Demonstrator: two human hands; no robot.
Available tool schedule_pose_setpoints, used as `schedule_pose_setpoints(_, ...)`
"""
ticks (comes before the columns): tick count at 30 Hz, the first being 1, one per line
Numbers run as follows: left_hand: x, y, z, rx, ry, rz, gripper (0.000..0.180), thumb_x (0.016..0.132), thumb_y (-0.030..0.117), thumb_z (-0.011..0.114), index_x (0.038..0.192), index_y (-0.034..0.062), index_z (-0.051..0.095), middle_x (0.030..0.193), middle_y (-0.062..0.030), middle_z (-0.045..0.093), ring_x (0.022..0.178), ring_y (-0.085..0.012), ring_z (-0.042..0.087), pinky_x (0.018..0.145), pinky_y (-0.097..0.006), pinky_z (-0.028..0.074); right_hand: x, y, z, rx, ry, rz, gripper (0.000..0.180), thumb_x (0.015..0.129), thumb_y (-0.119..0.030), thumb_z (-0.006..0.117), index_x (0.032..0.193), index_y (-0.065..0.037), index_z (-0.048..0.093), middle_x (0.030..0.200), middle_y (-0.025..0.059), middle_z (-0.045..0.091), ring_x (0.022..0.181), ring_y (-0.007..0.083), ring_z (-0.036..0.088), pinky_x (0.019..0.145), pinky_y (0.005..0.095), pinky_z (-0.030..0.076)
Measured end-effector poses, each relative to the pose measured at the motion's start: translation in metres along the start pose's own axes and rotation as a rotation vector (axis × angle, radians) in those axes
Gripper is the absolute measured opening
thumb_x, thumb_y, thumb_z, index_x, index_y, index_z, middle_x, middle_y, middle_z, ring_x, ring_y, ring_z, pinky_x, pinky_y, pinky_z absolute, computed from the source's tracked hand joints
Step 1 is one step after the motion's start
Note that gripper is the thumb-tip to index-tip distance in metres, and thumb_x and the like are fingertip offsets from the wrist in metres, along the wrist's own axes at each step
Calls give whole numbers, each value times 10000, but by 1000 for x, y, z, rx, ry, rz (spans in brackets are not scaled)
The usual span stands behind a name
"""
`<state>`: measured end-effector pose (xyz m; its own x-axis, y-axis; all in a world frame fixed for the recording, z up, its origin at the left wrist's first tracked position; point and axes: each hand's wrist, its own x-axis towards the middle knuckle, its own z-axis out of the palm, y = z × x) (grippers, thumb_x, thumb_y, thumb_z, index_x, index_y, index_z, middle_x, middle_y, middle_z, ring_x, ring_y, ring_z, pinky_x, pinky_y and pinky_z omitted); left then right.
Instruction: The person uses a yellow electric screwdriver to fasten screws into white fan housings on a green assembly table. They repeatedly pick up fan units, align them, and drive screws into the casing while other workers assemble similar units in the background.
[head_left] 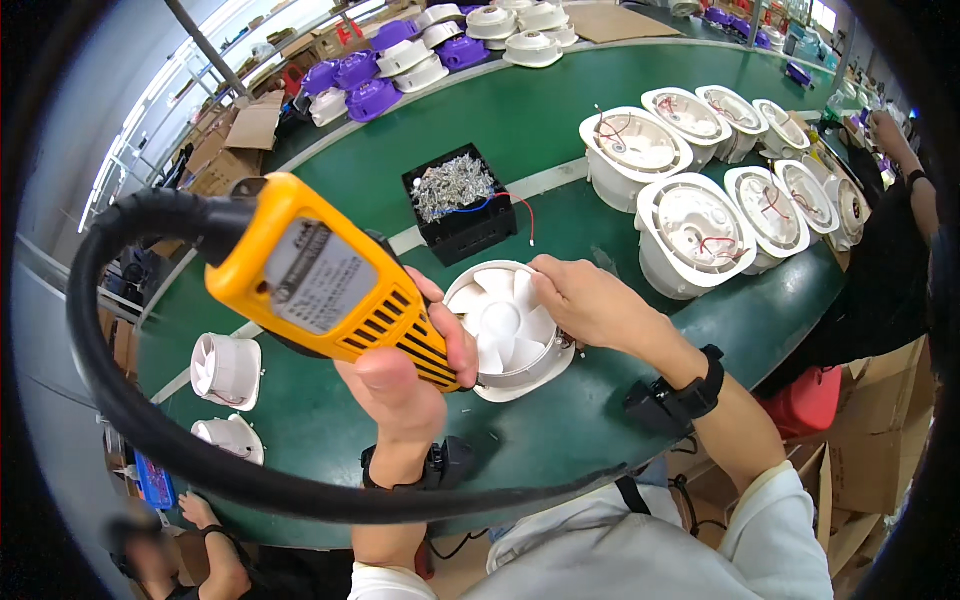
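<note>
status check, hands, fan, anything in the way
Left hand gripping yellow tool. Right hand at rim of white fan. Fan blades-up. Left hand hides part of it; black box close beyond.

The yellow, boxy plastic handheld tool (368, 320) has a smooth, lightly glossy housing. Thick black cable (82, 290): smooth, rubber-like. White round plastic fan (500, 320): smooth, satin. Small silvery metal pieces (452, 188): bright, shiny. Green flat surface (560, 110): smooth, slight sheen. Brown cardboard box (880, 430): matt.

- Left of centre: your left hand (405, 395) grips a yellow tool (335, 290).
- Centre: your right hand (595, 305) touches a white fan (503, 325).
- Upper middle: black box (472, 238).
</note>
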<state>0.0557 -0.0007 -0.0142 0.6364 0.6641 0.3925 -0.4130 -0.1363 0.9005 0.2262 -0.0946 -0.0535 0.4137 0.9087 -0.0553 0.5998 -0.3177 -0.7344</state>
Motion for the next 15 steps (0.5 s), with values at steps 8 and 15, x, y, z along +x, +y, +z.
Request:
schedule_pose_setpoints(8, 7, 11, -13, -33, 24, 70, 815, 810, 749, 471, 1158, 13, 429, 606, -55, 496, 430, -161, 482, 389, -277, 406, 41, 5, -5, -116, -37, -250, 374, 967, -352, 423, 1120, -77, 624, 960, 211, 668, 907, 385, 636, 811, 444, 502)
schedule_pose_setpoints(15, 13, 23, -25, 58, 52, 145, 838, 832, 765, 393, 1188, 6, 398, 592, -48, 495, 411, -142, 467, 393, -269, 403, 28, 0, -1, -99, -17, -57, 328, 963, -255, 413, 1014, -2, 616, 840, 208, 674, 714, 349, 664, 690, 433, 536)
